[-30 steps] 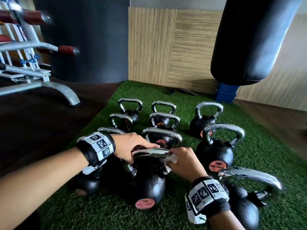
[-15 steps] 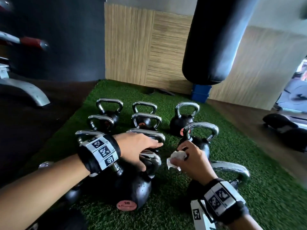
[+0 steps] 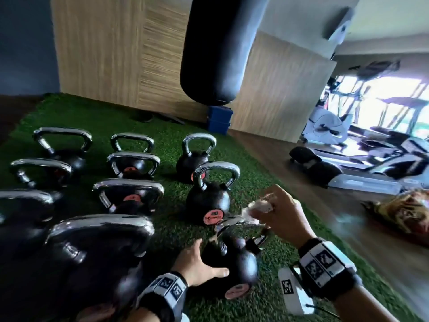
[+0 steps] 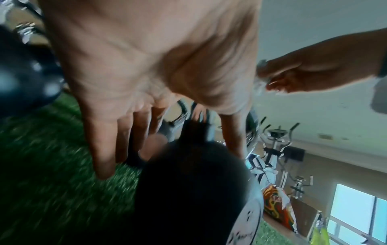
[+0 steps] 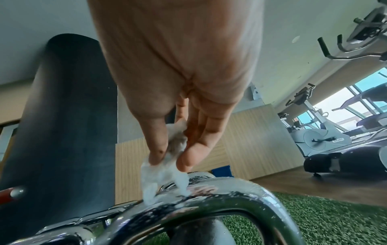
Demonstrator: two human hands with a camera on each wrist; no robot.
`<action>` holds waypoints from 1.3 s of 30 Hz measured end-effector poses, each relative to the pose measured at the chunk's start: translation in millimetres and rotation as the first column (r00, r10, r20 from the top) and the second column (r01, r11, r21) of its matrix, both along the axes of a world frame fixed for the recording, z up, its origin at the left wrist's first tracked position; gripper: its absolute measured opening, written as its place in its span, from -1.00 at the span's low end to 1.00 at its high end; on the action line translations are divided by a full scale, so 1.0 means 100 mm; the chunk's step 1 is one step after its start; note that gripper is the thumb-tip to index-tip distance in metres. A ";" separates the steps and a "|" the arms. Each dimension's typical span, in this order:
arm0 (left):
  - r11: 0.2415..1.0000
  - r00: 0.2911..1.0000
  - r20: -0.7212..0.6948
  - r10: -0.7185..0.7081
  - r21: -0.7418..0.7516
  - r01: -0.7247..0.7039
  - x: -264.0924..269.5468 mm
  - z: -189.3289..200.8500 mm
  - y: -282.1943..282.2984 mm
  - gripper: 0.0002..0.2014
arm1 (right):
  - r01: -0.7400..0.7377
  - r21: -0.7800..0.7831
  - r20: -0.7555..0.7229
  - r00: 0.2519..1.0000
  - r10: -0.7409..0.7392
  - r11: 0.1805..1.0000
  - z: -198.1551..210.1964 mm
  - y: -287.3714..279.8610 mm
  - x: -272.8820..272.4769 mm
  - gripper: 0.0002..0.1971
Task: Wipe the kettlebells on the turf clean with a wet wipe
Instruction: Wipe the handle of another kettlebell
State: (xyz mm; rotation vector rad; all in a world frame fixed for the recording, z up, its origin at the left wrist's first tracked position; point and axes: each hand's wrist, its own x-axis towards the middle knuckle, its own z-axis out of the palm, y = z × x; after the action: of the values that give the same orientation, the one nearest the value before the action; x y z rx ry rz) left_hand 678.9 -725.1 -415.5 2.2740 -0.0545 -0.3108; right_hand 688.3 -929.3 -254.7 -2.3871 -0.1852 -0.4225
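Both hands left the big kettlebell: left hand spreads on a smaller kettlebell, right hand pinches the wipe onto its handle.

green turf, wood-panelled wall, hanging black punching bag, bright windows

Kettlebells stand in rows on the turf, a punching bag hanging behind them.

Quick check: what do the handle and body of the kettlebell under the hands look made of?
Handle: looks like chrome-plated metal, mirror-bright with reflections, wet streaks under the wet wipe. Body: matte black, no shine; probably coated iron or rubber, can't tell which.
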 end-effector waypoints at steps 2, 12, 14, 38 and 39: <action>0.990 0.998 0.025 0.052 -0.135 -0.049 0.07 -0.19 -0.10 0.05 | -0.061 -0.025 -0.021 0.998 0.061 0.998 -0.01 -0.14 0.08 -0.60; 0.868 0.966 0.130 0.222 -0.478 -0.135 0.33 -0.52 -0.42 -0.56 | -0.306 -0.252 -0.050 0.952 0.303 0.918 -0.03 -0.43 0.39 -0.70; 0.857 0.951 0.152 0.268 -0.489 -0.162 0.32 -0.56 -0.43 -0.54 | -0.345 -0.224 0.008 0.935 0.355 0.912 -0.08 -0.46 0.39 -0.68; 0.801 0.884 0.196 0.425 -0.537 -0.266 0.29 -0.76 -0.55 -0.79 | -0.461 -0.106 -0.002 0.886 0.463 0.881 -0.46 -0.98 0.66 -0.81; 0.801 0.884 0.197 0.424 -0.537 -0.265 0.29 -0.75 -0.55 -0.80 | -0.433 -0.065 -0.021 0.901 0.432 0.899 -0.50 -1.06 0.67 -0.81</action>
State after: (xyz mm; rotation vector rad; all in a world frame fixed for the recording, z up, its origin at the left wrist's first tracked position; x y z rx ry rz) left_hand 708.0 -780.3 -490.3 1.7456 0.1150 0.2424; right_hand 754.8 -1035.1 -304.4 -2.3211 -0.7232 -0.1980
